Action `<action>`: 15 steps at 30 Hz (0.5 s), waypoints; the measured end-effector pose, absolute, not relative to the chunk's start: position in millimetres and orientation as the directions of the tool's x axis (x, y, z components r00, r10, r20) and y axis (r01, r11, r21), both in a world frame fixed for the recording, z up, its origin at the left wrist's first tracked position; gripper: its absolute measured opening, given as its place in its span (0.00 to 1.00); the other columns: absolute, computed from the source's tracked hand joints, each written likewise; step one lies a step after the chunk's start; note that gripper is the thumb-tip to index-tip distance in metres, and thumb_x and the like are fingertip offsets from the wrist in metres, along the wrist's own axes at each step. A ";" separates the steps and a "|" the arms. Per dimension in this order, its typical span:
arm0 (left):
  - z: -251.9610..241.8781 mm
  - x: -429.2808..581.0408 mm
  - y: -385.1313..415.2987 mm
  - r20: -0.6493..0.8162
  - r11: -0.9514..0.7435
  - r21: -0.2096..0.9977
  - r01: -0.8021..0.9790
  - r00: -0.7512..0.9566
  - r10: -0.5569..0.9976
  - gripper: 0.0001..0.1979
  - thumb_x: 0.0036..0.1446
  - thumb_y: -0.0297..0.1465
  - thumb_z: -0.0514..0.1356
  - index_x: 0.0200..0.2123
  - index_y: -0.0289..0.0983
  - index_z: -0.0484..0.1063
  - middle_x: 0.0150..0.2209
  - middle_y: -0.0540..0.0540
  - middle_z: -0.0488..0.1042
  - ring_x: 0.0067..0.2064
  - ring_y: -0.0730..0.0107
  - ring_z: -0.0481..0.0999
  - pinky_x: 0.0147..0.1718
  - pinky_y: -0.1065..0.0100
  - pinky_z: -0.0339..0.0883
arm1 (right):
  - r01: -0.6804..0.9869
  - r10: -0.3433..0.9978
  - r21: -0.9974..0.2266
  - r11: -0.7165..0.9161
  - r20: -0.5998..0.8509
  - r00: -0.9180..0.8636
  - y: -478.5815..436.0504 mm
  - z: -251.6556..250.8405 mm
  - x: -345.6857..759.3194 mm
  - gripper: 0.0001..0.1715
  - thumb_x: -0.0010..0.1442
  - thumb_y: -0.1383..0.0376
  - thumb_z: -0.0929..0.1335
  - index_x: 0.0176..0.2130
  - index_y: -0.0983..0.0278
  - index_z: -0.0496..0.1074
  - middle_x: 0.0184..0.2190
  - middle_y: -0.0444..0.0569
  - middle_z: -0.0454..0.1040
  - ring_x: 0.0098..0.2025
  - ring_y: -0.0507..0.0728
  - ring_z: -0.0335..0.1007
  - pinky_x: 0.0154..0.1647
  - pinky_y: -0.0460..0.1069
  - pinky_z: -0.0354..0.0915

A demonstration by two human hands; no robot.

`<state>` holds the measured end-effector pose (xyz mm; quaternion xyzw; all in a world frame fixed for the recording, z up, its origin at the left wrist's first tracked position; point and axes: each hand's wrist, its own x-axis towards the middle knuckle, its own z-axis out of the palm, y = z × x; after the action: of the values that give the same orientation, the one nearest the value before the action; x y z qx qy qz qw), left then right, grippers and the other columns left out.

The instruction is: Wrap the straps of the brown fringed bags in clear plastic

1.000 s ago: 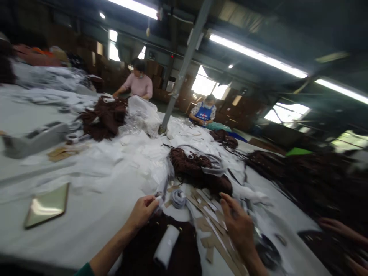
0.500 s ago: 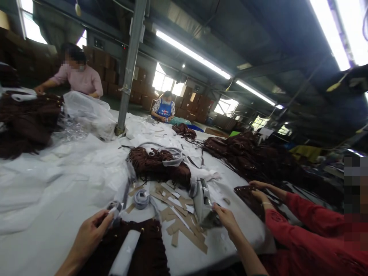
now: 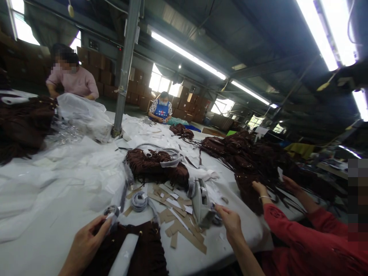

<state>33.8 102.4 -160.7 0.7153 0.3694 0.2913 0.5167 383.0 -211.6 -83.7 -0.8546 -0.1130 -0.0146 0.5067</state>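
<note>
My left hand (image 3: 84, 244) pinches the end of a grey strap (image 3: 112, 212) at the top corner of a dark brown fringed bag (image 3: 143, 249) lying before me. A white paper roll (image 3: 123, 256) lies on that bag. My right hand (image 3: 230, 222) is closed on the grey tool (image 3: 202, 205), a tape dispenser or tag gun, standing on the white table (image 3: 57, 214). Brown cardboard strips (image 3: 178, 220) are scattered between my hands, and a small grey tape roll (image 3: 140, 200) lies beyond them.
Another brown fringed bag (image 3: 156, 166) lies mid-table. A person in a red sleeve (image 3: 301, 241) handles a heap of brown bags (image 3: 253, 157) at right. Two more people work at the far side. A steel post (image 3: 123, 73) rises from the table; clear plastic bags (image 3: 83, 115) pile left.
The view swung right, then settled. My right hand reached out to the grey tool and closed on it. My left hand kept its pinch on the strap. The red-sleeved person's hands moved farther away.
</note>
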 end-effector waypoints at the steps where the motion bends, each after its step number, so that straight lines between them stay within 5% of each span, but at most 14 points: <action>1: -160.7 34.1 102.2 0.040 -0.201 0.952 0.230 0.559 0.828 0.21 0.49 0.50 0.59 0.34 0.38 0.77 0.31 0.51 0.79 0.35 0.62 0.77 0.33 0.73 0.68 | 0.206 0.172 -0.861 -0.465 0.140 0.975 -215.3 -84.8 378.2 0.27 0.42 0.49 0.70 0.31 0.69 0.79 0.32 0.54 0.79 0.39 0.63 0.73 0.38 0.52 0.67; 8: -165.8 35.8 98.6 0.124 -0.305 0.918 0.254 0.547 0.828 0.21 0.49 0.49 0.59 0.35 0.39 0.77 0.33 0.51 0.80 0.36 0.62 0.78 0.34 0.73 0.69 | 0.224 0.240 -0.770 -0.598 0.095 0.966 -226.3 -113.1 351.3 0.29 0.48 0.45 0.63 0.24 0.67 0.76 0.18 0.51 0.74 0.20 0.57 0.69 0.18 0.48 0.61; 15: -184.8 34.7 88.3 0.274 -0.508 0.805 0.307 0.567 0.777 0.18 0.54 0.46 0.56 0.39 0.40 0.75 0.32 0.48 0.80 0.31 0.64 0.78 0.32 0.70 0.69 | 0.353 0.251 -0.616 -0.704 0.250 0.935 -219.9 -115.8 358.4 0.23 0.50 0.48 0.62 0.19 0.61 0.73 0.18 0.50 0.73 0.26 0.61 0.69 0.27 0.51 0.61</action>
<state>34.7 88.3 -184.8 0.8063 0.3361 0.3220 0.3649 358.4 -219.9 -115.8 -0.9201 -0.1641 -0.0738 0.3479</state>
